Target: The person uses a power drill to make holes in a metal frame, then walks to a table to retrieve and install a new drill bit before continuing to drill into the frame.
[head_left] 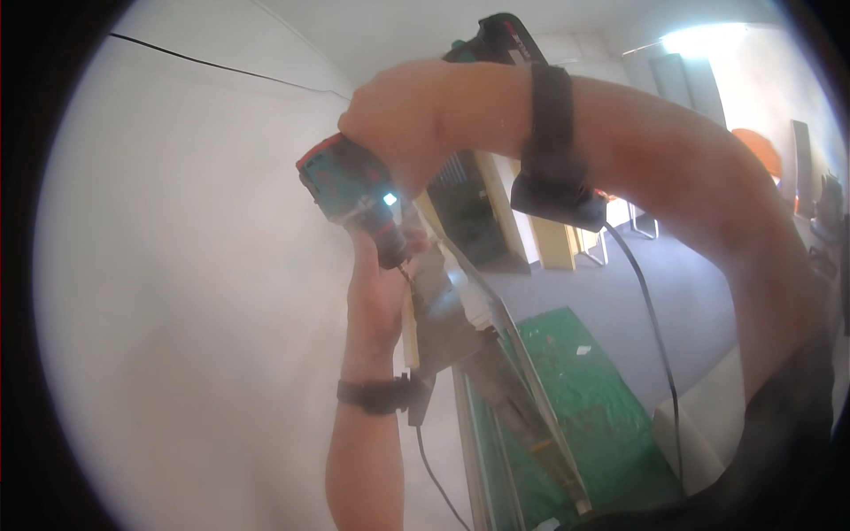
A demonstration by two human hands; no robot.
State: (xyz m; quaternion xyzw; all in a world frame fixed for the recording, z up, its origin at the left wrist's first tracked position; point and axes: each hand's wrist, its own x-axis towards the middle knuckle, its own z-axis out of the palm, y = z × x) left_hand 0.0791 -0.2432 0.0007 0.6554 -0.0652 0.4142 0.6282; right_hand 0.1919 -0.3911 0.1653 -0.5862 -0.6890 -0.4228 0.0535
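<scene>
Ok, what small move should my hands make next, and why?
Perhaps ease the left hand slightly clear of the bit: the right hand grips the drill, whose light is on, the bit slants downward, and the left hand appears close beside it.

Curled right hand (394, 111) above left hand (381, 285)

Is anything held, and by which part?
The right hand holds a teal power drill by its handle, next to the battery; whether the left hand, behind the drill, holds anything cannot be told.
</scene>
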